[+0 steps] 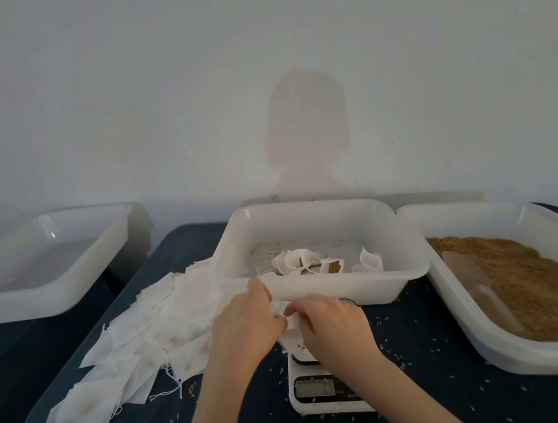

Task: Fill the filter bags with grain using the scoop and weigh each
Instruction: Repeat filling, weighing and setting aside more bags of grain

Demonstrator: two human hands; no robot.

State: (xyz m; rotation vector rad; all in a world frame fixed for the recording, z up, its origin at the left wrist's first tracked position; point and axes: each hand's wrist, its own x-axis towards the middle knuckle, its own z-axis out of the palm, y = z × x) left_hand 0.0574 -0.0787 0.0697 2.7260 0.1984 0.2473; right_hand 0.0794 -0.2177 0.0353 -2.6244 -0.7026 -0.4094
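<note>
Both hands hold one white filter bag (286,314) above the white kitchen scale (324,391), just in front of the middle tub. My left hand (245,328) grips the bag's left side and my right hand (331,330) pinches its right side. The bag is mostly hidden by my fingers. A heap of empty filter bags (140,343) lies to the left on the dark table. The right tub (513,355) holds brown grain (540,283), with a clear scoop (478,290) resting in it.
The middle white tub (334,288) holds a few filled bags (307,260) and stray grains. An empty white tub (48,294) stands at the far left. Loose grains are scattered over the dark table around the scale. A white wall stands behind.
</note>
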